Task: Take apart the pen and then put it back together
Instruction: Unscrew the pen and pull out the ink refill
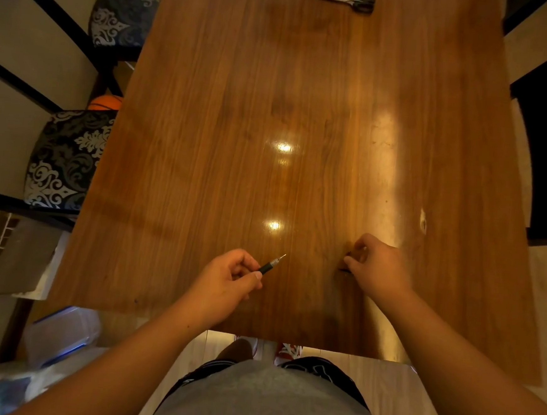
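The table point(306, 111) is showing a polished wood veneer — brown, smooth, with long straight grain, and glossy enough that lamp glare is glinting off it in bright spots. The pen point(270, 264) is looking like dark matt plastic along the barrel, giving way to a ribbed, shiny metal section and a fine metal tip. The scissors point(347, 0) are lying with bright steel blades and black plastic handles. Two chair cushions point(70, 158) are wearing woven cloth, dark with a pale, slightly shimmering damask pattern. The shirt point(266, 403) is looking like soft grey knit — matt throughout.
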{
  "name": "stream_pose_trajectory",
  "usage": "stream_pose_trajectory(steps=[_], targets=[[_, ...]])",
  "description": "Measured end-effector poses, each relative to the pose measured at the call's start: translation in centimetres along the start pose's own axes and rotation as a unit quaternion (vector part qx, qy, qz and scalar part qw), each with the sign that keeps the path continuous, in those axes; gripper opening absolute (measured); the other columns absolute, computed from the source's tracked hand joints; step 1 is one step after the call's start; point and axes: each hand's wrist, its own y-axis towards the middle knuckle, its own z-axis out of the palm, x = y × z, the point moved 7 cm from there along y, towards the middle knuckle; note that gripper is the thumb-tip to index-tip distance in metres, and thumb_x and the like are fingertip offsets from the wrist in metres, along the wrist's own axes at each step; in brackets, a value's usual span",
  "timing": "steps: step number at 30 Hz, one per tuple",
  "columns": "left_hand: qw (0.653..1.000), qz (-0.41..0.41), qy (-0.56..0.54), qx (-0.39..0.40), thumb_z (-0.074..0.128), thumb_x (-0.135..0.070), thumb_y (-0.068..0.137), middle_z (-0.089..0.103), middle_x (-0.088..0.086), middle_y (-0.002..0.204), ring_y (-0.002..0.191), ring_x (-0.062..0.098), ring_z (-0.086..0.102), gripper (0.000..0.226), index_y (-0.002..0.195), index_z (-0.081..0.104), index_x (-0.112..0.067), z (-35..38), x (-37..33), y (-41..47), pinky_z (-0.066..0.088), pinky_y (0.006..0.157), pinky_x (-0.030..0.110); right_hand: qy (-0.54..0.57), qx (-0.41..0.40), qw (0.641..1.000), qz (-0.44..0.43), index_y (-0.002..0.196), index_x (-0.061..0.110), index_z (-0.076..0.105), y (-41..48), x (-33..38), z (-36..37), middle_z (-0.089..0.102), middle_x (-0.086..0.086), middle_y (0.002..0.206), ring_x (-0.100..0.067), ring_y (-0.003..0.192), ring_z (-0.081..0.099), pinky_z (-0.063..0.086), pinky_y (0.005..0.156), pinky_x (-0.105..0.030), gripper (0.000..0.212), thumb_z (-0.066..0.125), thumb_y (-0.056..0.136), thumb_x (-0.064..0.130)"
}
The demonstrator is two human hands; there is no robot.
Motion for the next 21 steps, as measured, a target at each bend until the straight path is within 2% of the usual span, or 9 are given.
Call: stream_pose_trajectory(steps=[4,7,10,12,16,21], targets=[[1.000,0.002,0.000,0.004,0.060,-0.015,0.090,0.074,-0.005,0.079,0.059,-0.001,0.064,0.010,0.089,0.062,-0.024,0.6,-0.1,0.0,0.046,0.048,0.008,0.077,0.025,0.996,0.023,0.092,0.029,0.061,-3.2,0.5,-0.6,0.060,0.010,0.069,-0.003,0.060,0.057,0.036,0.043,-0.017,0.016,0.071,0.082,0.036],[1.000,0.005,0.008,0.015,0.061,-0.015,0.090,0.073,0.000,0.082,0.061,0.000,0.064,0.010,0.089,0.062,-0.025,1.5,-0.1,-0.1,0.047,0.049,0.010,0.222,0.142,0.963,0.047,0.086,0.036,0.065,-6.8,2.5,1.2,0.068,0.007,0.079,-0.005,0.061,0.066,0.044,0.047,-0.010,0.008,0.072,0.082,0.035],[1.000,0.008,0.016,0.025,0.062,-0.016,0.089,0.072,0.005,0.086,0.062,0.001,0.063,0.010,0.090,0.062,-0.026,2.5,0.0,-0.2,0.047,0.052,0.013,0.314,0.216,0.924,0.045,0.093,0.033,0.068,-9.7,5.0,2.6,0.073,-0.001,0.086,-0.003,0.060,0.068,0.051,0.054,-0.017,0.010,0.071,0.084,0.032],[0.999,0.009,0.022,0.031,0.063,-0.016,0.088,0.072,0.007,0.088,0.062,0.002,0.063,0.010,0.090,0.062,-0.025,3.1,0.0,-0.2,0.047,0.054,0.015,0.366,0.217,0.903,0.058,0.097,0.030,0.068,-10.6,6.0,3.1,0.074,-0.001,0.087,-0.005,0.061,0.068,0.052,0.054,-0.018,0.011,0.069,0.086,0.028],[0.999,0.018,0.017,0.042,0.065,-0.014,0.086,0.072,0.011,0.086,0.059,0.001,0.062,0.011,0.088,0.063,-0.024,4.2,-0.1,-0.3,0.047,0.052,0.014,0.466,0.160,0.867,0.080,0.094,0.020,0.072,-10.9,6.3,2.4,0.074,0.002,0.077,-0.006,0.059,0.065,0.051,0.053,-0.019,0.009,0.065,0.090,0.018],[0.998,0.035,0.017,0.051,0.065,-0.016,0.087,0.072,0.011,0.085,0.061,0.006,0.062,0.012,0.085,0.063,-0.028,5.2,-0.5,-0.6,0.045,0.056,0.021,0.489,0.141,0.858,0.069,0.092,0.014,0.074,-10.9,5.9,1.5,0.073,0.002,0.072,-0.006,0.058,0.064,0.048,0.051,-0.017,0.010,0.065,0.089,0.012]])
